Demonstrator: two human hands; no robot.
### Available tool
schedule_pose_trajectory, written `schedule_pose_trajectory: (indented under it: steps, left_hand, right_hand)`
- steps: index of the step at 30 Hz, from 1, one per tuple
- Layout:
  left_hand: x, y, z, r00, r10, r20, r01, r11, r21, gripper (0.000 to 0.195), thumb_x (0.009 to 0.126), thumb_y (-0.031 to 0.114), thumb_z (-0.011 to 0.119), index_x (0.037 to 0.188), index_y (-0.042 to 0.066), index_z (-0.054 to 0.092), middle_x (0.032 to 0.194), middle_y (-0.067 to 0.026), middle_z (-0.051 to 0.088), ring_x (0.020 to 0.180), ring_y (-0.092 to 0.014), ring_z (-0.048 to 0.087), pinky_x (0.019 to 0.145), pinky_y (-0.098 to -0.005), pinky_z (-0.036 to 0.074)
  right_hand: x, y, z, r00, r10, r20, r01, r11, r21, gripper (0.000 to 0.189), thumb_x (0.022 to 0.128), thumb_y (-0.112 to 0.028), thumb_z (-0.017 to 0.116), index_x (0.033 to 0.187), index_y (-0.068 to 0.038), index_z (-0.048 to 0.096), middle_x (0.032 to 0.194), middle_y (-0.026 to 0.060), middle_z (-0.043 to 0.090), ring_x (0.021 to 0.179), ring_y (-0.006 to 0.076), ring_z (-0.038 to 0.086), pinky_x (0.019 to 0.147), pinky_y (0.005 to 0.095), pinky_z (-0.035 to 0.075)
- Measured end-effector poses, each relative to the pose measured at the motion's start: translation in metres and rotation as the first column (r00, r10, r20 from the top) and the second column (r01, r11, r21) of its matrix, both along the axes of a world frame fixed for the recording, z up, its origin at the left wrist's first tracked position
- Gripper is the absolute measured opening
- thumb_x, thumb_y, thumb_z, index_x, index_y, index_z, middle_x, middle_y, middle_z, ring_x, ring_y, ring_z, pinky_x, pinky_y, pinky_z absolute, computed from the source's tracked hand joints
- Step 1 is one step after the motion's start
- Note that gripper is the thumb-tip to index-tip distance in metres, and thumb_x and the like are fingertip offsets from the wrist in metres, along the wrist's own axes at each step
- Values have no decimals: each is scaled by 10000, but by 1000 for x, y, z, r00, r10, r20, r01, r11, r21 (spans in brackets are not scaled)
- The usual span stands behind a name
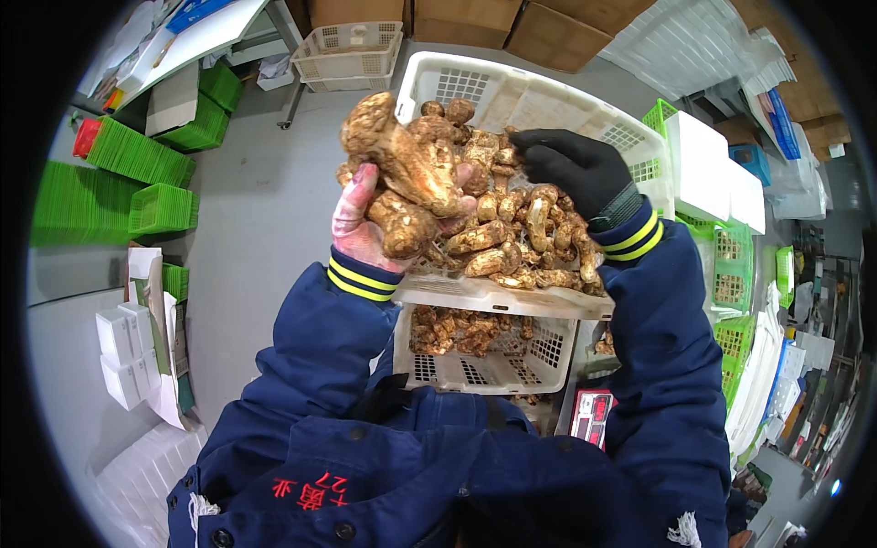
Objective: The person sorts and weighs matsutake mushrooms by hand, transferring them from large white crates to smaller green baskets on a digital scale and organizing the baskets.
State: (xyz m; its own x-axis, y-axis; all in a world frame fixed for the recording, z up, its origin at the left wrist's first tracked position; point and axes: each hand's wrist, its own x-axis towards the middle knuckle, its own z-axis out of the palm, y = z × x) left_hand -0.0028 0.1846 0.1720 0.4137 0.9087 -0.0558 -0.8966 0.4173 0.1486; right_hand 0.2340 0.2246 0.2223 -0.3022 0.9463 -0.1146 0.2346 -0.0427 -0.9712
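My left hand [370,226], in a pinkish stained glove, holds several large brown mushrooms [411,161] in a cluster above the left side of a white perforated plastic crate [541,96]. Many smaller, dirt-covered mushrooms [503,260] lie in that crate. My right hand [575,164], in a black glove, is over the crate's right part with its fingers curled down at the mushrooms; whether it grips one cannot be told. Nearer my body, a lower white crate [493,377] contains more brown mushrooms [452,329].
Green plastic baskets [164,209] and white boxes [127,342] stand at the left. White crates [349,55] and cardboard boxes [562,34] are beyond. White foam boxes [699,164] and green baskets [733,267] line the right. A digital scale [590,414] sits near my right forearm.
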Motion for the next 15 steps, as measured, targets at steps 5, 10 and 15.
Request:
schedule_pose_trajectory:
  steps: [5, 10, 15]
  left_hand:
    - [1, 1, -15, 1000, 21, 18, -19, 997, -80, 541, 867, 321, 532, 1345, 127, 370, 1395, -158, 348, 1279, -446, 297, 1007, -650, 260]
    - [6, 2, -14, 996, 28, -90, -32, 998, -46, 557, 862, 303, 548, 1352, 120, 358, 1385, -146, 362, 1275, -436, 312, 995, -628, 299]
    - [4, 3, -15, 993, 21, -114, -26, 998, -49, 572, 852, 284, 568, 1355, 118, 352, 1391, -148, 349, 1275, -430, 315, 998, -621, 301]
  right_hand:
    - [115, -4, -15, 899, -286, 332, 272, 958, 90, 306, 826, -143, 608, 1114, -41, 615, 843, 54, 658, 663, 86, 579, 628, 241, 492]
    - [183, -23, -56, 547, -145, 824, 355, 932, -71, 519, 720, -303, 672, 1192, -111, 570, 835, 143, 674, 771, 235, 651, 723, 315, 517]
    - [121, -38, -113, 300, 329, 895, 22, 936, -351, 754, 619, -447, 733, 1231, -65, 516, 1110, 170, 609, 1021, 325, 580, 895, 376, 454]
